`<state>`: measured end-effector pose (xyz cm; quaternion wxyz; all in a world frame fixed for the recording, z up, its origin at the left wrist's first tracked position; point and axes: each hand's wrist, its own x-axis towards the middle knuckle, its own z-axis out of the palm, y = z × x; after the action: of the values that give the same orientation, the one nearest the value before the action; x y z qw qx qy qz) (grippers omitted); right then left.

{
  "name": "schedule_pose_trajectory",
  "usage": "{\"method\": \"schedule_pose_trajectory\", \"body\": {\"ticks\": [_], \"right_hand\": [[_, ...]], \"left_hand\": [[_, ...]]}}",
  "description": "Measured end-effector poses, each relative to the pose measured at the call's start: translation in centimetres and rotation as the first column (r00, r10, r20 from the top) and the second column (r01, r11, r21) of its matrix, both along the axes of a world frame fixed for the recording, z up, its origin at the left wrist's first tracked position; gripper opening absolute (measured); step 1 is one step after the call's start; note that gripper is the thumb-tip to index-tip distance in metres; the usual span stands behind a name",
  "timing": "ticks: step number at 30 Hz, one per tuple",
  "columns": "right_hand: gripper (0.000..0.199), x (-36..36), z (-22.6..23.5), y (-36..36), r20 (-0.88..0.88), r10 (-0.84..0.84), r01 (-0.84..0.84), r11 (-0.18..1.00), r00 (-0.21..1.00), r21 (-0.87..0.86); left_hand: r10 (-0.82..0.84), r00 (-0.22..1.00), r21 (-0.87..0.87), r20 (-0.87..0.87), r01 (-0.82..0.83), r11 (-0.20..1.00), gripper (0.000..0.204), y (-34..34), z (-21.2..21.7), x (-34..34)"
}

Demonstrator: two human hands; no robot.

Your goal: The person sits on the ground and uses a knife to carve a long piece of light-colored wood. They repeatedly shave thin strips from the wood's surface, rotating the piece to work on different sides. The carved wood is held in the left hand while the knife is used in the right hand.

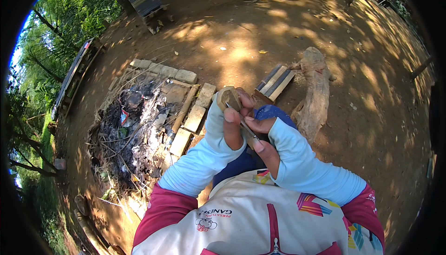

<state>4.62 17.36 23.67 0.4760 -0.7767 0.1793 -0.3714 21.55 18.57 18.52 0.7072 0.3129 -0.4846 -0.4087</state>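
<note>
Both my hands meet in front of my body, in light blue sleeves that reach over the palms. My left hand (233, 132) is closed around a small brown block (226, 97), which looks like wood. My right hand (265, 136) grips a slim pointed tool (247, 128), perhaps a small carving knife. Its thin tip lies against the block's face, beside my left thumb. Fingers partly hide both the block and the tool's handle end.
At left, a fire pit of ash and sticks is edged with pale bricks (194, 118). Beyond my right hand lie a thick log (314, 94) and a low slatted wooden piece (275, 83) on bare dirt. A bench (73, 76) stands far left, near trees.
</note>
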Motion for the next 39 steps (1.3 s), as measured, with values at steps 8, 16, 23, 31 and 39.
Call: {"method": "schedule_pose_trajectory", "body": {"ticks": [8,16,23,31,39], "right_hand": [[0.031,0.2,-0.5,-0.6,-0.066,-0.044,0.039,0.996,0.997,-0.075],[0.038,0.1,-0.3,-1.1,-0.144,-0.156,0.111,0.953,0.977,-0.281],[0.044,-0.3,1.2,-1.1,-0.304,-0.26,0.123,0.907,0.917,-0.403],[0.036,-0.6,1.4,-1.3,-0.276,-0.211,0.101,0.926,0.938,-0.365],[0.031,-0.9,1.4,-1.4,-0.125,-0.03,0.025,0.999,0.992,-0.042]], "left_hand": [[0.031,0.999,0.03,-0.028,-0.03,0.999,0.048,-0.1,-0.3,0.4],[0.141,0.971,0.057,0.192,-0.154,0.986,0.05,0.1,0.4,0.7],[0.182,0.962,0.045,0.205,-0.195,0.98,0.046,-0.1,0.3,0.6],[0.065,0.988,0.164,0.137,-0.088,0.983,0.046,0.6,1.9,0.3],[0.037,0.991,0.141,0.125,-0.054,0.989,0.045,0.8,2.3,0.1]]}}
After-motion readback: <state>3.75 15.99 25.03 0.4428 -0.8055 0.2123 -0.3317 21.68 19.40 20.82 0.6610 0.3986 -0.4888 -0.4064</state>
